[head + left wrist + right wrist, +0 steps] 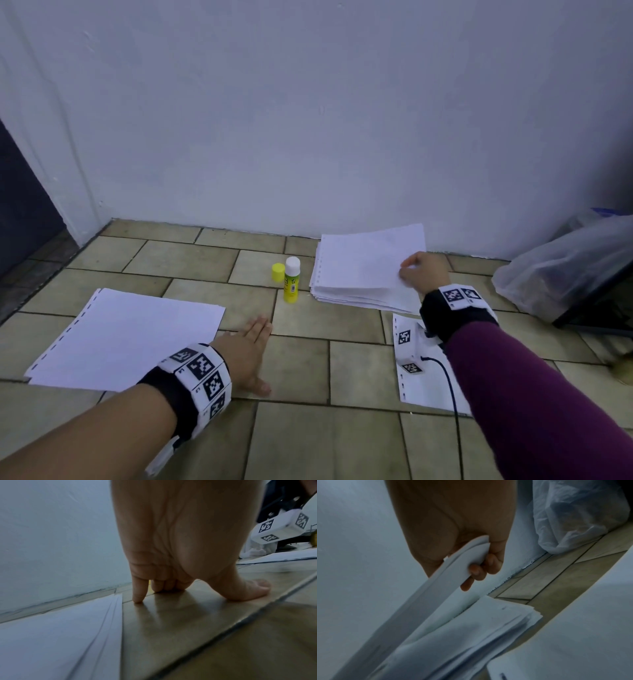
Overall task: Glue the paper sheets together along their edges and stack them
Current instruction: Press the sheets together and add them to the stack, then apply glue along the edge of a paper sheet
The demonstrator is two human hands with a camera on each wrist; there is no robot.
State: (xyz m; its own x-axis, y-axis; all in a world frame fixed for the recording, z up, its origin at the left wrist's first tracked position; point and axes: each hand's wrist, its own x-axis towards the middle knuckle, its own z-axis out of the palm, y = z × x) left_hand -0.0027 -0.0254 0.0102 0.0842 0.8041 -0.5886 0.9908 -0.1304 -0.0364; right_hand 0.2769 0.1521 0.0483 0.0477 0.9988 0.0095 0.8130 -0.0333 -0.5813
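Bare tan tiled floor [301,359] lies open between the flat white sheets [130,339] on the left and the thick white paper pile [363,274] by the wall. In that gap stand an upright yellow glue stick [292,279] and its yellow cap [278,272], just beside the pile's left edge. A crumpled clear plastic bag [561,267] closes off the right side, and the pale wall [308,120] runs straight behind the pile.

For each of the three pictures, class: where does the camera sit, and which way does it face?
Head: worn on the head, facing forward and down at the tiled floor; both forearms show.
Left wrist: low, along the left hand, flat on the floor.
Right wrist: along the right hand, pinching sheets above the paper stack.
Shared: head and right wrist show the plastic bag.
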